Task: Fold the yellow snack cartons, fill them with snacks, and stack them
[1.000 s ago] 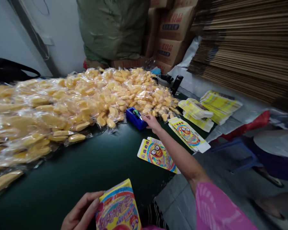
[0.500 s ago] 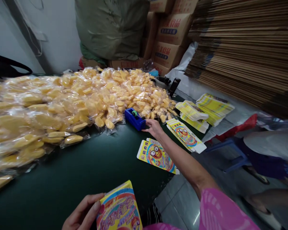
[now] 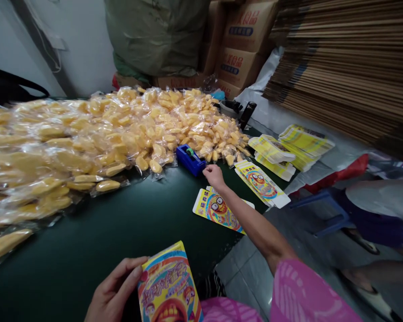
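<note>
At the bottom centre my left hand (image 3: 117, 288) grips the left edge of an upright, colourful yellow box (image 3: 171, 286) between thumb and fingers. My right hand (image 3: 215, 175) reaches across the dark green table with its fingertips pinched at the front end of a blue tape dispenser (image 3: 190, 160); whatever they pinch is too small to make out. A green roll sits in the dispenser. Under my right forearm lies a flat printed box (image 3: 218, 210), and a stack of similar boxes (image 3: 260, 182) is to its right.
A large heap of clear-wrapped yellow pieces (image 3: 121, 129) covers the back and left of the table (image 3: 121, 241). More yellow cartons (image 3: 305, 145) lie at right, below stacked cardboard (image 3: 349, 71). A person's legs and a blue stool (image 3: 332, 210) are at far right.
The fingers of my right hand have drawn together and sit slightly off the dispenser's end. More of the box in my left hand shows. The whole view has shifted a little.
</note>
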The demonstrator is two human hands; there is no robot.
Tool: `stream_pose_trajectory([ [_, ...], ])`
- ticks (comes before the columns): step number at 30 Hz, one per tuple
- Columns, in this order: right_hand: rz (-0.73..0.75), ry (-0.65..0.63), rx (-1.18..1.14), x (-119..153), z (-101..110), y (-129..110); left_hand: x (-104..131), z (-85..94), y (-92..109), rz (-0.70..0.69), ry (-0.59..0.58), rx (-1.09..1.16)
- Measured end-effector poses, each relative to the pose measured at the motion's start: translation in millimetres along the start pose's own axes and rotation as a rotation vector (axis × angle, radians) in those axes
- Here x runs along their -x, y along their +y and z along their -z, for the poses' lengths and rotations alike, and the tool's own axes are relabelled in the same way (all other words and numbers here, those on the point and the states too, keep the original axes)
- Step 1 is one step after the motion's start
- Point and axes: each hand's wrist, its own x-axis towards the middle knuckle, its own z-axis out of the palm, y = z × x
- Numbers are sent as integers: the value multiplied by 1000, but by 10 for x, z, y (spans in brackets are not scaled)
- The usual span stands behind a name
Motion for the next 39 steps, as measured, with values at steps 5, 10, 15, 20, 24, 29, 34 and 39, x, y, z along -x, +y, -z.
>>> stream_pose_trajectory([
  [5,33,-386,-15,1159,-81,-63,37,-79,30,-137,70,-65],
  [10,-116,-977,-144,1843,-230,53,89,-13,68,-200,16,-69],
  [15,-77,-1085,-143,1793,-321,79,20,125,286,-238,46,-97],
  [20,-27,-1102,-111,1779,-370,40,-259,36,513,-352,-56,-172],
  [24,-106,-1119,-170,1805,-406,74,-404,-46,647,-463,61,-158],
  [29,-185,-1027,-221,1806,-417,146,-343,-4,792,-384,218,63],
  [34,-231,-1032,-226,1810,-386,153,-108,-2,806,-225,39,-74],
  [39,-286,-982,-281,1832,-387,111,7,-64,774,-188,-36,-165],
])
